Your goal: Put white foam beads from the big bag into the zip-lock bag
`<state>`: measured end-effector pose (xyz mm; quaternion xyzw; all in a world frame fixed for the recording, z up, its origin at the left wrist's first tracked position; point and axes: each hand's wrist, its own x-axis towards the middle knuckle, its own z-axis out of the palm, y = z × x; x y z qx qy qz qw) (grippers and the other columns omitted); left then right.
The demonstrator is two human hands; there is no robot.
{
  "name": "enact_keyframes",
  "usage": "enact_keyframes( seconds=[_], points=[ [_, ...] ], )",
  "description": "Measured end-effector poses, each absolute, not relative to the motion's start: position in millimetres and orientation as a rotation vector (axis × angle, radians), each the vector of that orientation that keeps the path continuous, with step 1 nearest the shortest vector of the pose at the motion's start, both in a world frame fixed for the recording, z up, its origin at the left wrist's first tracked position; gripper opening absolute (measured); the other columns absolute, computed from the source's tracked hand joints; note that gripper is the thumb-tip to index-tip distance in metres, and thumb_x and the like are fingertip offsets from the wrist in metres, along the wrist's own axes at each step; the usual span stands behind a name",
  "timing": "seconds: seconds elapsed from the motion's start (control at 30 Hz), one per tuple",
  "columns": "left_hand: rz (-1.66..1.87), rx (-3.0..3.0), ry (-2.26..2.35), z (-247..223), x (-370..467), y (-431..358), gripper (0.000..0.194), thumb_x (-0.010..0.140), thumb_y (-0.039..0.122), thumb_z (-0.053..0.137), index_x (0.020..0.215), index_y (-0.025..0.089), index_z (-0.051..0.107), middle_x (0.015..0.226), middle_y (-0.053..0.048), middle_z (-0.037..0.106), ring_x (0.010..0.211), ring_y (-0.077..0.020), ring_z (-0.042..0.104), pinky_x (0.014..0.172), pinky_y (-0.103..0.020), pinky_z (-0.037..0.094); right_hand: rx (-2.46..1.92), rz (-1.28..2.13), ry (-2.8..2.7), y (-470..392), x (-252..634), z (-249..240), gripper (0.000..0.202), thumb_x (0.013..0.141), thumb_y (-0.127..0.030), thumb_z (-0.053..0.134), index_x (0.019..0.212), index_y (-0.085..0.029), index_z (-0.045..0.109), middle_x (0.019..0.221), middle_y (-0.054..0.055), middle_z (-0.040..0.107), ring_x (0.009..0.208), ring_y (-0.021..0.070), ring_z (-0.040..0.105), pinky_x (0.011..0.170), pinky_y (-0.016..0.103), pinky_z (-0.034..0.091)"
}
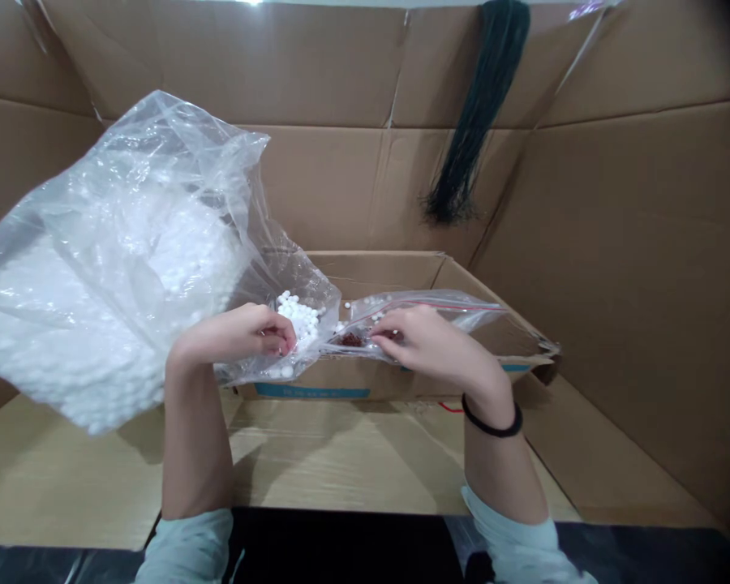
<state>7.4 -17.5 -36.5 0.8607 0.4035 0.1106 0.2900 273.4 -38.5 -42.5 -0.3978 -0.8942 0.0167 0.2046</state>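
A big clear plastic bag [152,227] full of small white balls leans on the left, its mouth spreading over a cardboard box [316,369]. Loose white balls [301,318] lie in that mouth. My left hand [249,332] is beside them with its fingers curled closed; what they hold, if anything, is hidden. A clear zip bag with a red seal line [444,307] lies across the box, and reddish-brown bits [351,340] show at its left part. Over this bag, right by the bits, my right hand [429,341] is closed in a pinch. I cannot make out what is between those fingertips.
Cardboard walls [316,178] stand behind and on both sides. A bundle of dark green strands [483,105] hangs over the back wall. The box rests on a pale wooden table [334,454], with a bit of red cord [450,407] at its front.
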Motion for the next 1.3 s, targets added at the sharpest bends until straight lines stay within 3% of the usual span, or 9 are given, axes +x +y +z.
enact_keyframes(
  seconds=[0.2,0.37,0.6,0.73,0.87,1.13,1.3],
  points=[
    [0.174,2.289,1.097,-34.1,13.8,-20.7,0.021,0.070,0.017,0.047,0.064,0.019,0.066,0.050,0.002,0.056,0.049,-0.0099,0.049,0.051,-0.019,0.035,-1.055,0.330,-2.653,-4.4,259.8,-64.3,0.027,0.077,-0.007,0.051,0.085,-0.021,0.073,0.088,0.003,0.073,0.078,0.0151,0.065,0.071,0.024,0.043],
    [0.112,2.259,1.079,-32.5,11.2,-18.7,0.030,0.061,0.010,0.050,0.077,0.022,0.071,0.049,0.005,0.059,0.046,-0.0090,0.050,0.050,-0.018,0.036,-1.081,0.482,-2.630,1.1,257.7,-68.3,0.026,0.075,-0.010,0.054,0.089,-0.020,0.073,0.088,0.003,0.074,0.076,0.0146,0.065,0.068,0.023,0.045],
    [0.020,2.276,1.039,-35.5,12.0,-16.0,0.017,0.065,0.030,0.066,0.077,0.022,0.076,0.070,-0.002,0.072,0.065,-0.0156,0.064,0.056,-0.019,0.042,-1.127,0.495,-2.584,2.6,255.9,-71.7,0.023,0.070,-0.009,0.058,0.085,-0.016,0.074,0.083,0.004,0.074,0.071,0.0153,0.064,0.066,0.023,0.044],
    [-0.039,2.283,1.071,-33.7,13.9,-18.2,0.019,0.064,0.028,0.066,0.078,0.022,0.076,0.072,-0.001,0.073,0.068,-0.0152,0.063,0.059,-0.019,0.042,-1.166,0.460,-2.574,5.4,255.0,-73.8,0.025,0.069,-0.007,0.058,0.085,-0.015,0.075,0.084,0.005,0.074,0.072,0.0154,0.064,0.066,0.022,0.043],
    [-0.023,2.286,1.322,-29.9,15.2,-29.5,0.021,0.061,0.025,0.063,0.077,0.020,0.075,0.070,0.000,0.071,0.066,-0.0139,0.060,0.059,-0.020,0.040,-1.171,0.444,-2.567,5.8,254.8,-74.0,0.027,0.068,-0.006,0.056,0.084,-0.016,0.075,0.084,0.005,0.074,0.071,0.0151,0.064,0.066,0.022,0.043],
    [0.006,2.241,1.851,-38.6,35.2,-58.8,0.020,0.063,0.034,0.060,0.063,0.016,0.070,0.058,-0.005,0.062,0.056,-0.0154,0.052,0.051,-0.026,0.032,-1.158,0.507,-2.574,6.1,254.5,-73.3,0.029,0.069,-0.008,0.056,0.089,-0.018,0.075,0.082,0.002,0.074,0.069,0.0151,0.063,0.064,0.022,0.043],
    [0.168,2.336,2.098,-55.7,45.0,-72.1,0.017,0.067,0.018,0.055,0.073,0.011,0.069,0.073,-0.013,0.065,0.068,-0.0217,0.060,0.059,-0.029,0.038,-1.116,0.501,-2.601,9.7,254.8,-76.1,0.030,0.068,-0.008,0.056,0.089,-0.018,0.075,0.086,0.004,0.074,0.072,0.0164,0.065,0.068,0.024,0.046]
  ],
)
